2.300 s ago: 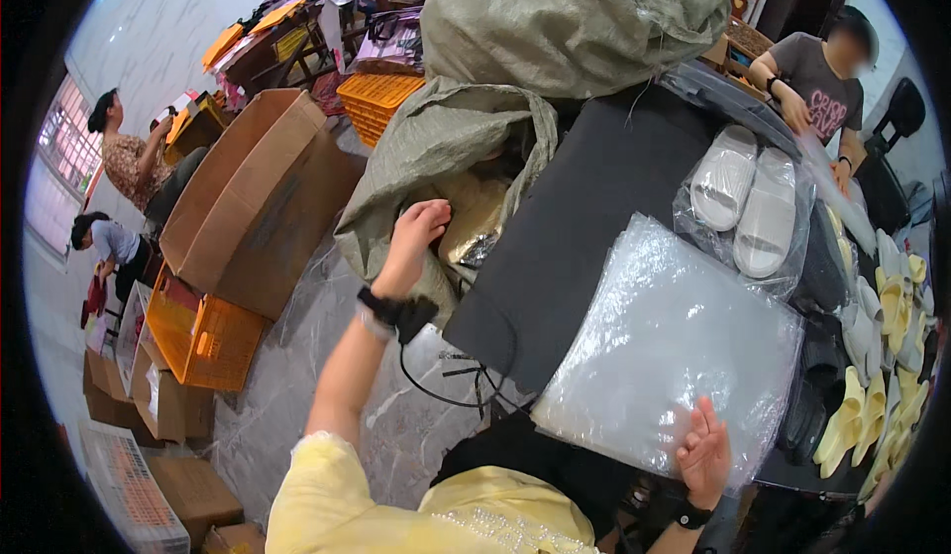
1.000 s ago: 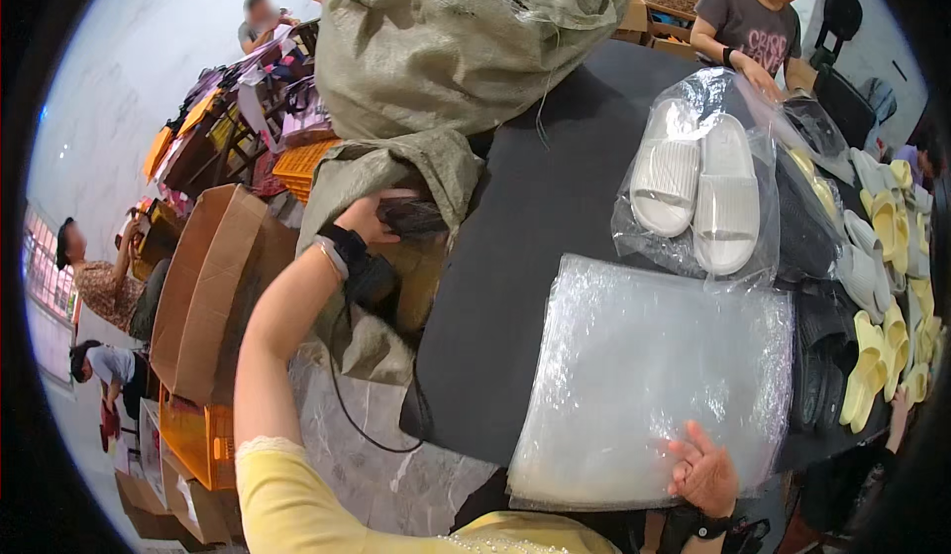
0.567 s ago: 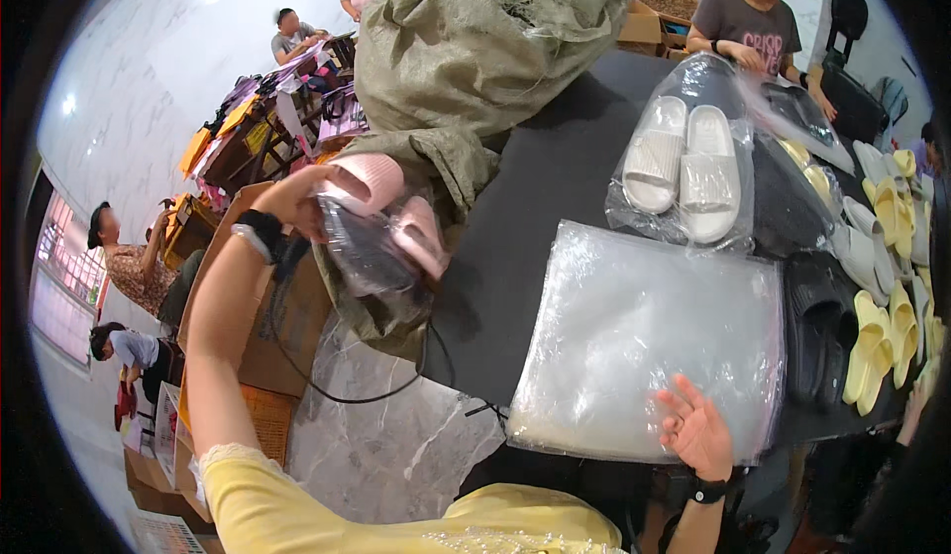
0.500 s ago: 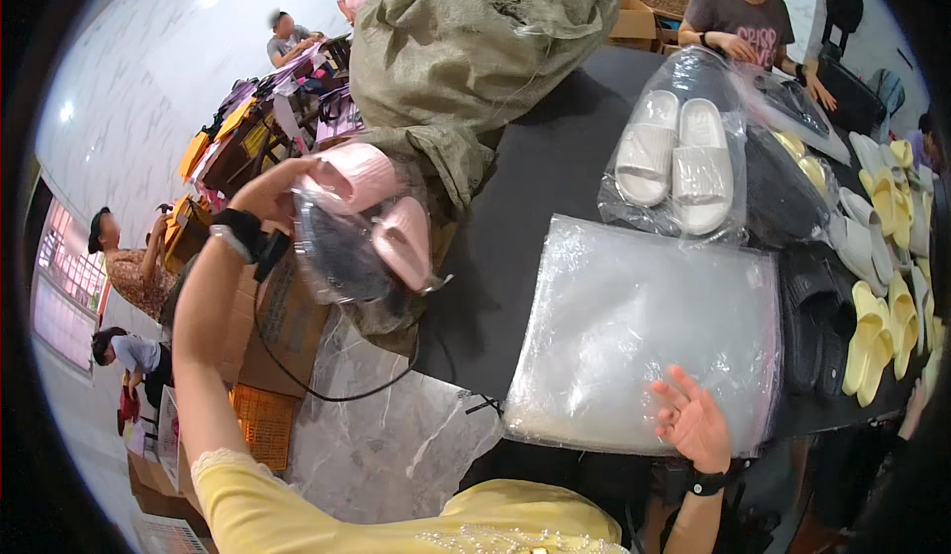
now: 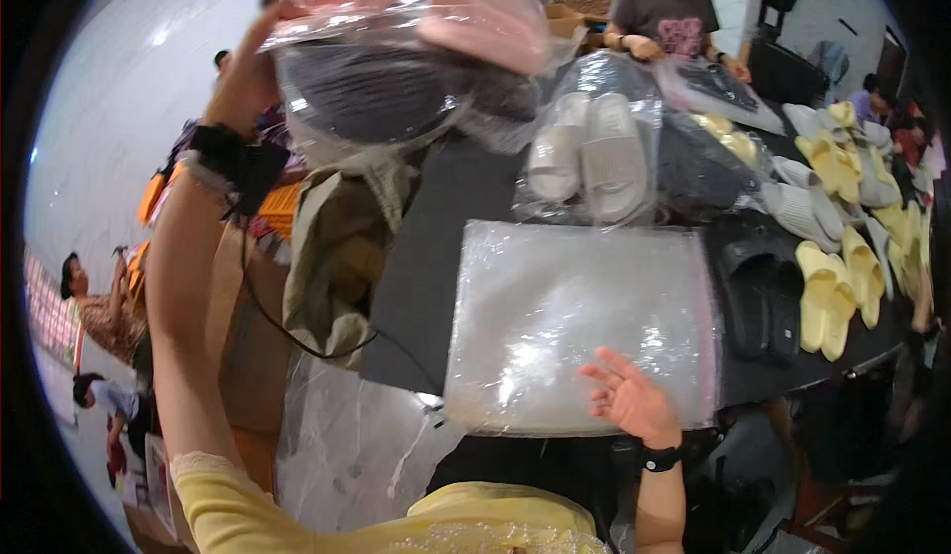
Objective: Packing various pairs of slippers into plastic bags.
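Observation:
My left hand [image 5: 253, 73] is raised at the upper left, its fingers closed on the edge of bagged slippers. Pink slippers [image 5: 485, 24] and a dark pair [image 5: 376, 93] show through the clear plastic; whether one bag or two holds them I cannot tell. My right hand [image 5: 636, 401] is over the front right of a stack of clear plastic bags [image 5: 555, 306], fingers spread and holding nothing. Beyond the stack, a bagged pair of light grey slippers [image 5: 616, 158] lies on the dark table.
Black slippers [image 5: 758, 286] and rows of yellow slippers [image 5: 827, 291] and grey ones fill the table's right side. An olive sack [image 5: 327, 247] hangs by the left table edge, with a cable [image 5: 287, 331] looping nearby. A co-worker [image 5: 669, 19] handles bagged goods across the table.
My left hand has lifted the bagged slippers up and away, and they now cover the sack's upper part. The view has shifted right; my right hand stays open over the bag stack.

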`<state>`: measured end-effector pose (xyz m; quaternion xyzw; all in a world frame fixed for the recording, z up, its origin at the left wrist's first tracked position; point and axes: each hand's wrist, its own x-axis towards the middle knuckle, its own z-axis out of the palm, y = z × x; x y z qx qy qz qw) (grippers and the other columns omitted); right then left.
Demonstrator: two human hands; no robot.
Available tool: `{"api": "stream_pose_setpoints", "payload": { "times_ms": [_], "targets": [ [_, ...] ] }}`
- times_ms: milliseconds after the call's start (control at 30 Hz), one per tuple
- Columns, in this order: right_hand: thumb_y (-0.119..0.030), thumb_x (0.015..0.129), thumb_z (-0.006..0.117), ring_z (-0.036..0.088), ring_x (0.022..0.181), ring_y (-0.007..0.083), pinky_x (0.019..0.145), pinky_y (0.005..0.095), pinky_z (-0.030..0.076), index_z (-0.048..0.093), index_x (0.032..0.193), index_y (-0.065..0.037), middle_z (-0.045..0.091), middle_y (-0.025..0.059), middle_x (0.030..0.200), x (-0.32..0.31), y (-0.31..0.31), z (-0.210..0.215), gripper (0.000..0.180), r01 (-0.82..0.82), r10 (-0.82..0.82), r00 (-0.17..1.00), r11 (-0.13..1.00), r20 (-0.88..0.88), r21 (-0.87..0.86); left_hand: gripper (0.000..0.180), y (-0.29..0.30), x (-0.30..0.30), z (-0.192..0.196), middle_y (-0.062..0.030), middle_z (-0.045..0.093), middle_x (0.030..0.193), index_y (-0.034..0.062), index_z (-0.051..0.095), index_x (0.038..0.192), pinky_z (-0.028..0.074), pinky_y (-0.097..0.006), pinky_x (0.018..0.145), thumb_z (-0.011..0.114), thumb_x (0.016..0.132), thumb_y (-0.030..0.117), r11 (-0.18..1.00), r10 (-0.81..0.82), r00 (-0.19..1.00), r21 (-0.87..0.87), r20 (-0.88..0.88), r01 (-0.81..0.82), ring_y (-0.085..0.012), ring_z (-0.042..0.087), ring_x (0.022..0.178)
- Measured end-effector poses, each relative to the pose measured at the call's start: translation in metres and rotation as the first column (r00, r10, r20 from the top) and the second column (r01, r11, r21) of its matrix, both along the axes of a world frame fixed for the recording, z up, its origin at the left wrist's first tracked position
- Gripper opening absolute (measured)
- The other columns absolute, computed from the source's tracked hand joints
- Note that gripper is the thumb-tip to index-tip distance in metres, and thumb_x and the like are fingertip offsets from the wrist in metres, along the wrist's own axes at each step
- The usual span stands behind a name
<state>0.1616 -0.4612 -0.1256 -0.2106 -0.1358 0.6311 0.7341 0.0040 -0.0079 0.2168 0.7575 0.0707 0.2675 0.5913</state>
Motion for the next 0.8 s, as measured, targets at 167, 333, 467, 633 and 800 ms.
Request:
{"api": "stream_pose_setpoints", "payload": {
  "times_ms": [167, 333, 467, 633, 800],
  "targets": [
    [-0.028, 0.092, 0.037, 0.053, 0.098, 0.0241, 0.085, 0.0395, 0.043, 0.024, 0.134, -0.009, 0.036, 0.0182, 0.13, 0.0, -0.009, -0.006, 0.048, -0.015, 0.018, 0.997, 0.999, -0.075, 0.037, 0.053, -0.073, 0.154, -0.07, -0.0117, 0.051, 0.113, 0.0117, 0.043, 0.12, 0.047, -0.046, 0.079, 0.054, 0.078, 0.042, 0.928, -0.13, 0.986, -0.338, 0.1, 0.157, -0.0263, 0.054, 0.098],
    [-0.03, 0.094, 0.032, 0.05, 0.101, 0.0234, 0.087, 0.0375, 0.042, 0.024, 0.135, -0.012, 0.032, 0.0183, 0.133, -0.004, -0.007, -0.002, 0.046, -0.053, 0.055, 0.998, 0.998, -0.04, 0.045, 0.051, -0.042, 0.249, -0.217, -0.0166, 0.047, 0.118, 0.0119, 0.042, 0.123, 0.042, -0.047, 0.086, 0.059, 0.08, 0.034, 0.564, -0.076, 0.975, 0.797, -0.208, 0.214, -0.0325, 0.048, 0.105],
    [-0.029, 0.092, 0.035, 0.052, 0.099, 0.0234, 0.086, 0.039, 0.042, 0.022, 0.136, -0.009, 0.033, 0.0188, 0.133, 0.001, -0.011, -0.007, 0.05, -0.027, 0.026, 0.996, 1.0, -0.08, -0.012, 0.079, -0.076, 0.257, -0.221, -0.0227, 0.037, 0.122, 0.0008, 0.036, 0.125, 0.041, -0.045, 0.088, 0.063, 0.072, 0.052, 0.762, -0.282, 0.906, -0.648, -0.315, 0.012, -0.0332, 0.041, 0.111],
    [-0.033, 0.092, 0.034, 0.052, 0.101, 0.0252, 0.084, 0.0386, 0.043, 0.022, 0.136, -0.009, 0.033, 0.0208, 0.132, -0.002, 0.0, -0.001, 0.051, 0.0, 0.0, 0.999, 1.0, 0.045, -0.006, 0.056, -0.027, 0.132, -0.176, -0.0183, 0.053, 0.112, -0.0058, 0.041, 0.119, 0.044, -0.034, 0.087, 0.054, 0.084, 0.035, 0.956, -0.249, 0.78, -0.274, -0.574, 0.104, -0.0253, 0.053, 0.103],
    [-0.026, 0.089, 0.04, 0.052, 0.095, 0.025, 0.077, 0.0428, 0.045, 0.023, 0.135, -0.011, 0.036, 0.0199, 0.13, -0.001, -0.002, 0.0, 0.052, 0.043, -0.045, 0.999, 0.989, -0.008, -0.142, 0.039, 0.057, -0.02, -0.203, -0.0151, 0.055, 0.109, -0.0029, 0.054, 0.108, 0.044, -0.031, 0.086, 0.053, 0.086, 0.029, 0.969, -0.237, 0.658, -0.223, -0.715, 0.107, -0.0234, 0.054, 0.1]
  ]
}}
